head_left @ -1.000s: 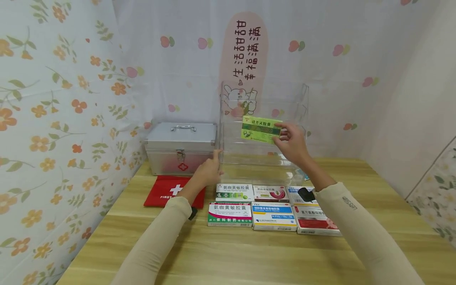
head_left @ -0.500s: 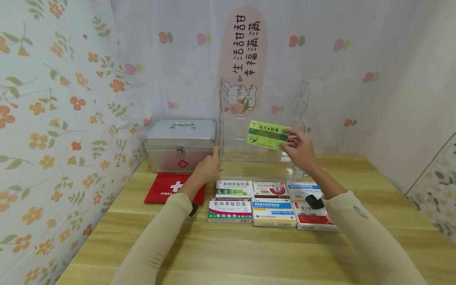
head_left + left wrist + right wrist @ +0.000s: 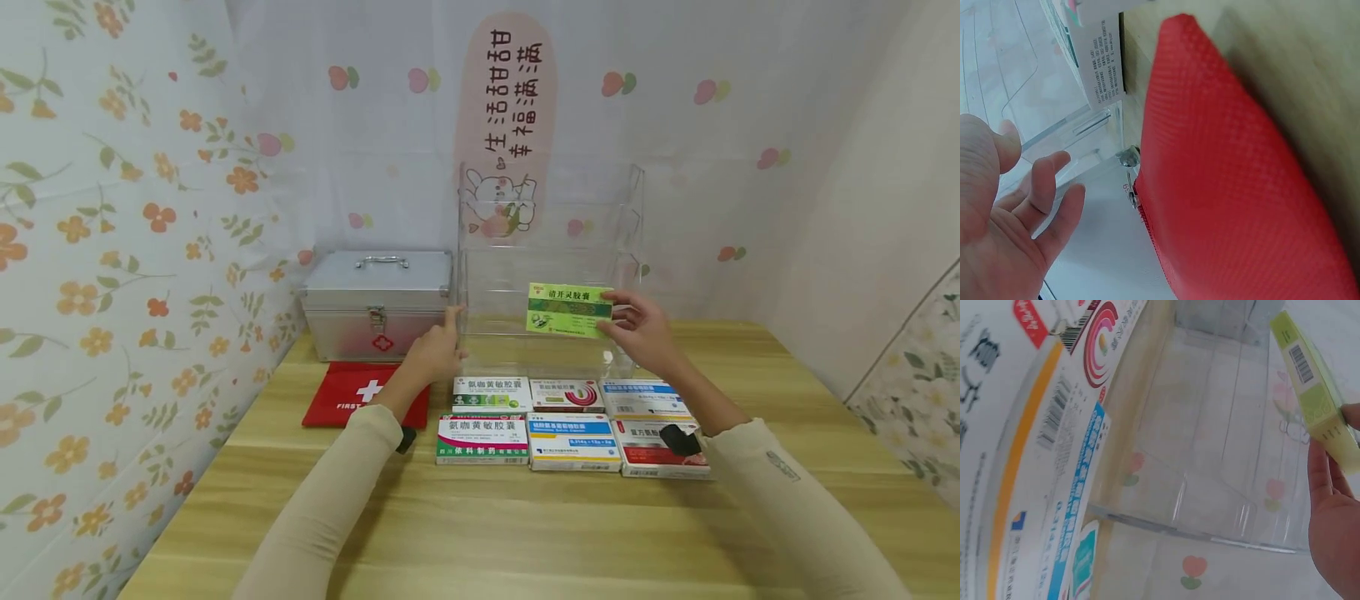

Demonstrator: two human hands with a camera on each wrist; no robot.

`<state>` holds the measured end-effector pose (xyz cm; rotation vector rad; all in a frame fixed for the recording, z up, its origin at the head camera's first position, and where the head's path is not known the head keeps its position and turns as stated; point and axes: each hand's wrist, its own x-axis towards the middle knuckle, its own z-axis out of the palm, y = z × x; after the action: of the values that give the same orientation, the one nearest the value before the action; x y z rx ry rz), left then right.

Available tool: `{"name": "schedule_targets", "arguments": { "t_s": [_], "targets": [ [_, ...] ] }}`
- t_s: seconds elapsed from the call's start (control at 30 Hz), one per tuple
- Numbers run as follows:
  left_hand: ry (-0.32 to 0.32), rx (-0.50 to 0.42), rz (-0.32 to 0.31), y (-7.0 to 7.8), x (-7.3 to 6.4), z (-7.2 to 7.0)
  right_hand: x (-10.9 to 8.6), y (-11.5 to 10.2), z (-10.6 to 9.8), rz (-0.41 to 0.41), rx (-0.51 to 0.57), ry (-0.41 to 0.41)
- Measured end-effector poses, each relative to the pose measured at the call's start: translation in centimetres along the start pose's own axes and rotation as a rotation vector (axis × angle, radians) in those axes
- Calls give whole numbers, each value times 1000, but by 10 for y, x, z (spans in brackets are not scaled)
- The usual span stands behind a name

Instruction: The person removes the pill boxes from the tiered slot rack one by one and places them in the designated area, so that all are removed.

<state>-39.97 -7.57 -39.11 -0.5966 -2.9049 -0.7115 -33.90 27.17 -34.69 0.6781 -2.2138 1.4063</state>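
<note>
My right hand pinches a green and yellow medicine box by its right end, thumb against fingers. The box is held upright before the lower tiers of a clear stepped acrylic rack. In the right wrist view the end of the green box with its barcode faces the camera. At the rack's left side is my left hand, index finger extended along the side. The left wrist view has the left hand with fingers loosely bent beside the clear plastic; whether they touch it, I cannot tell.
Several medicine boxes lie in two rows before the rack. Left of it stands a silver first-aid case. A red first-aid pouch lies in front of the case. The wooden table extends towards me.
My right hand has lowered the green medicine box and shifted slightly right, from in front of the middle tiers to the lower ones. The left hand has stayed at the rack's left side.
</note>
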Motion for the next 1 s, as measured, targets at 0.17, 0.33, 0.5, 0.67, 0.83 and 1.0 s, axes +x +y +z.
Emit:
{"name": "schedule_targets", "arguments": {
  "t_s": [0.17,0.33,0.5,0.67,0.83,1.0],
  "targets": [
    [6,31,23,-2,-3,-1,-16,1,-12,25,24,-30],
    [23,28,11,-6,-6,-2,-32,0,-23,66,-44,-58],
    [53,-4,36,-12,-7,-2,-48,1,-34,103,-85,-79],
    [63,-26,63,-14,-7,-2,-62,2,-45,143,-99,-88],
    [66,-60,60,-12,-6,-4,-73,4,-58,165,-127,-74],
    [59,-104,58,-9,-4,-4,-87,7,-76,202,-132,-31]
  ]
}}
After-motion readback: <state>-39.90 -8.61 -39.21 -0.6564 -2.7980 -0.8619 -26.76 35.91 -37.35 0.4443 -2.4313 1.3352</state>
